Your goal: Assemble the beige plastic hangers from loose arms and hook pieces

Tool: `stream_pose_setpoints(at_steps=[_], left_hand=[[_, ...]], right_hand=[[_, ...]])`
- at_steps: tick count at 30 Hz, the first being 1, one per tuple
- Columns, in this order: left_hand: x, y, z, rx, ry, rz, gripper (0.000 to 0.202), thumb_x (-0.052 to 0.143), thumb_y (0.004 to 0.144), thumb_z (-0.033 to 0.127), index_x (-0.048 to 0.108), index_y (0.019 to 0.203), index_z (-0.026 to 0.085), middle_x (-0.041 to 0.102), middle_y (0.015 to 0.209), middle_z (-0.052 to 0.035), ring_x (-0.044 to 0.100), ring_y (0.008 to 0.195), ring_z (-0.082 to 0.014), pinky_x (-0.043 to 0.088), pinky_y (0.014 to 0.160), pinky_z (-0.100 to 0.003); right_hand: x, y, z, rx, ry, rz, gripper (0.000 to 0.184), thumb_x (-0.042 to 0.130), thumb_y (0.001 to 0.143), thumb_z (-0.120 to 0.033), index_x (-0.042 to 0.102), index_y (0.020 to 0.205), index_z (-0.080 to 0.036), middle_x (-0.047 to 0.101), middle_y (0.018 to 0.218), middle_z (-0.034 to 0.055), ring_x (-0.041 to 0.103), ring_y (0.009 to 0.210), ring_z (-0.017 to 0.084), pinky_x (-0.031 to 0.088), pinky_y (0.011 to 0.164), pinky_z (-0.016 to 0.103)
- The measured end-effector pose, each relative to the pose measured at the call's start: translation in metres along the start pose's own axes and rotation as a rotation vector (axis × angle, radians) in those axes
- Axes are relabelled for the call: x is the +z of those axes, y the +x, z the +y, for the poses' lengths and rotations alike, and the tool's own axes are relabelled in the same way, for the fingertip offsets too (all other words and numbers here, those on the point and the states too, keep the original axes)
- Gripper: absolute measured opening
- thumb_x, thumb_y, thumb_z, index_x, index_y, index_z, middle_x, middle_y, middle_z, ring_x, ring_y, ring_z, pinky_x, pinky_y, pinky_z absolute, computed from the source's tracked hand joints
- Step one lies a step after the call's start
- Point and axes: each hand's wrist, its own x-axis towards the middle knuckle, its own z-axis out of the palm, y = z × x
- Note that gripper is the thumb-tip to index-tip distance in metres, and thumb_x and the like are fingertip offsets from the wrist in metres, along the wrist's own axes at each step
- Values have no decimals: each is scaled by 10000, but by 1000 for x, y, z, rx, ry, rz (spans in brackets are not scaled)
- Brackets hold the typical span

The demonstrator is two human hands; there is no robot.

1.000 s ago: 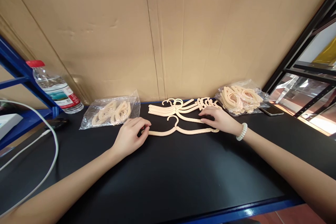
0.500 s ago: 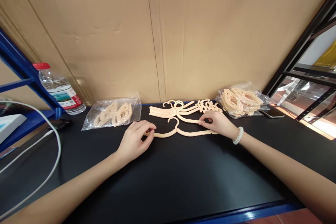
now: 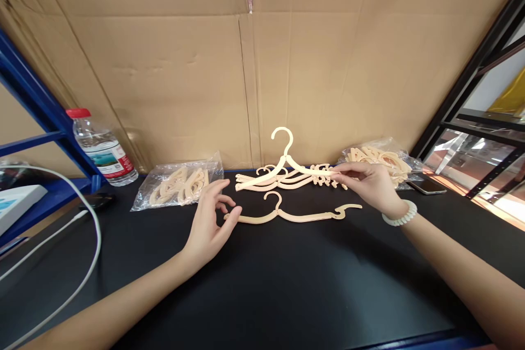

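Observation:
My right hand [image 3: 365, 183] pinches the right arm of a cream folding hanger [image 3: 283, 159], lifted with its hook upward. Behind and below it lies a stack of similar hangers [image 3: 250, 180], partly covered by the raised one. Nearer to me another cream hanger [image 3: 301, 218] lies unfolded on the black table, a curved end piece sticking out at its right. My left hand [image 3: 211, 219] is open, fingers spread and empty, close by the left end of this nearer hanger.
On the black table [image 3: 262, 290], clear plastic bags of folded hangers lie at left [image 3: 176, 183] and right [image 3: 379, 158]. A phone [image 3: 426, 186] is beside the right bag. A water bottle [image 3: 104, 150] and a white cable [image 3: 96, 240] are at left; cardboard [image 3: 184, 82] stands behind.
My right hand has lifted one hanger up off the stack. My left hand has let go of the nearer hanger's left end and spread its fingers.

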Motion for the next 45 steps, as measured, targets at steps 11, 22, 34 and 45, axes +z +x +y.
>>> stream_pose_setpoints(at_steps=[11, 22, 34, 45], left_hand=[[-2, 1, -4, -33, 35, -193, 215, 447, 957, 304, 587, 1095, 217, 678, 947, -29, 640, 785, -154, 499, 695, -256], [-3, 4, -6, -85, 60, -167, 167, 422, 941, 326, 545, 930, 214, 551, 682, 34, 538, 590, -136, 434, 578, -238], [-2, 5, -8, -73, 51, -175, 161, 432, 945, 325, 550, 955, 217, 586, 738, 22, 560, 629, -143, 445, 601, -239], [-3, 4, -9, -64, 59, -166, 168, 433, 946, 329, 555, 969, 217, 600, 747, 20, 566, 626, -142, 447, 598, -236]], right_hand=[[21, -8, -11, -62, 103, -89, 225, 719, 795, -435, 737, 798, -211, 740, 825, 68, 682, 740, 223, 575, 632, 341], [-12, 11, 46, -129, -392, -51, 235, 572, 888, -383, 707, 935, -196, 722, 901, 99, 670, 837, 274, 557, 753, 440], [7, 4, 72, -264, -624, -286, 180, 555, 849, -152, 725, 863, -209, 707, 886, 96, 624, 876, 289, 535, 779, 443], [0, 5, 34, -196, -555, 190, 281, 460, 963, -351, 683, 878, -202, 627, 865, 101, 618, 793, 255, 512, 712, 400]])
